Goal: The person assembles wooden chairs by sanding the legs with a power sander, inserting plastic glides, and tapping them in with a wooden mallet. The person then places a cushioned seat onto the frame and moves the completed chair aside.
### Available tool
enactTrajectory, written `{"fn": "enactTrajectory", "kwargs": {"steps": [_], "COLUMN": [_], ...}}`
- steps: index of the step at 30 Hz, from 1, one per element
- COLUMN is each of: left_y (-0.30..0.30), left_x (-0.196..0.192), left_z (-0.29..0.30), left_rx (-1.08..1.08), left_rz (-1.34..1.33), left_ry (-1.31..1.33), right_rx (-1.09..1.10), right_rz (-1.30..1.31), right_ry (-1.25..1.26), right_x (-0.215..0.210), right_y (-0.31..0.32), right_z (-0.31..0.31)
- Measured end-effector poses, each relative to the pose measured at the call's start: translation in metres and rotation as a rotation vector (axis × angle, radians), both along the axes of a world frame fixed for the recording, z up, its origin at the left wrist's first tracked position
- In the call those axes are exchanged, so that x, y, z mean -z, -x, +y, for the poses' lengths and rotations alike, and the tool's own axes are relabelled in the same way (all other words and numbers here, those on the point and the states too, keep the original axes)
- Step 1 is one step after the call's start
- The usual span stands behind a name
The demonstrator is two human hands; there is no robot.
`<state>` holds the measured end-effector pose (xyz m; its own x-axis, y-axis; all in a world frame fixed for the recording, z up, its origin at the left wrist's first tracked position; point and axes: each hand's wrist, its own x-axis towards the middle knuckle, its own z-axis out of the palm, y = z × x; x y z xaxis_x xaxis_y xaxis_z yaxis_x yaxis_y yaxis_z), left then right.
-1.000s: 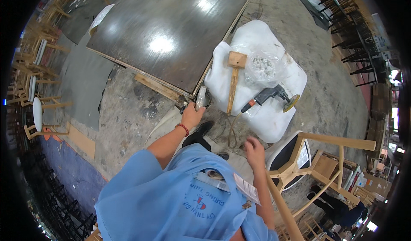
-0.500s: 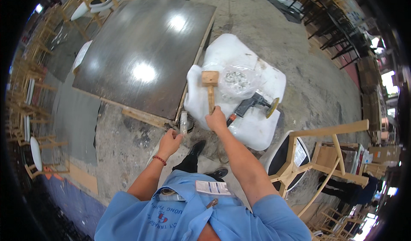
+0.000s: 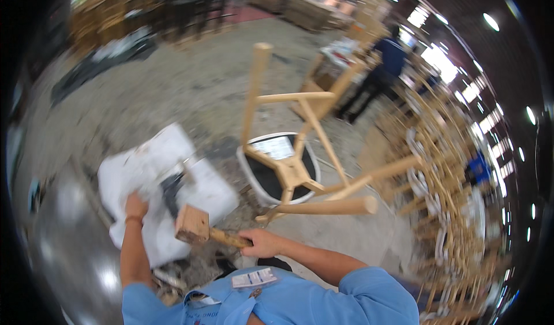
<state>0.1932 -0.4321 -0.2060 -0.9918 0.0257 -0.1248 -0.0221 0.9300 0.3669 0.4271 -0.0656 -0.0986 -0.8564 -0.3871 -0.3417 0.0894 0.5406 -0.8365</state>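
Right hand (image 3: 262, 243) closed around handle of wooden mallet with block-shaped head (image 3: 193, 224); long axis near horizontal, head pointing to the left, slightly raised, above white plastic-wrapped bundle (image 3: 199, 192) on the floor. Left hand (image 3: 136, 205) resting on the bundle beside a blurred dark tool (image 3: 171, 193); grip cannot be told. Upturned pale wooden chair frame (image 3: 291, 172) just right of the mallet.

At the bottom of the frame the person wears a light blue short-sleeved shirt (image 3: 300, 299) with a collar. A small white printed tag (image 3: 254, 277) sits on the chest, beside dark lettering. Both forearms are bare; a thin red band (image 3: 134, 220) circles the left wrist.
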Motion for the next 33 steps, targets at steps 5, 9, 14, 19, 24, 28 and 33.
{"fn": "enactTrajectory", "kwargs": {"steps": [5, 9, 14, 19, 24, 28, 33], "left_y": [0.003, -0.003, -0.001, -0.003, -0.015, -0.017, -0.010], "left_x": [-0.014, -0.015, -0.039, -0.047, -0.038, -0.032, -0.042], "left_z": [0.043, 0.037, 0.018, 0.022, 0.018, 0.017, 0.016], "left_rx": [0.015, 0.018, 0.159, 0.244, 0.213, 0.221, 0.321], "left_rz": [-0.040, 0.016, 0.029, 0.099, 0.285, 0.250, 0.121], "left_ry": [0.353, 0.329, 0.165, 0.164, 0.049, 0.051, -0.040], "right_rx": [0.459, 0.969, 1.277, 1.275, 1.267, 1.285, 1.326], "right_rz": [-0.017, -0.405, -0.667, -0.723, -0.696, -0.669, -0.661], "right_ry": [-0.247, -0.197, -0.137, -0.202, -0.170, -0.136, -0.097], "right_x": [0.079, 0.102, 0.117, 0.123, 0.123, 0.125, 0.119], "right_y": [-0.123, -0.211, -0.280, -0.302, -0.300, -0.296, -0.298], "right_z": [0.073, 0.085, 0.092, 0.097, 0.097, 0.096, 0.096]}}
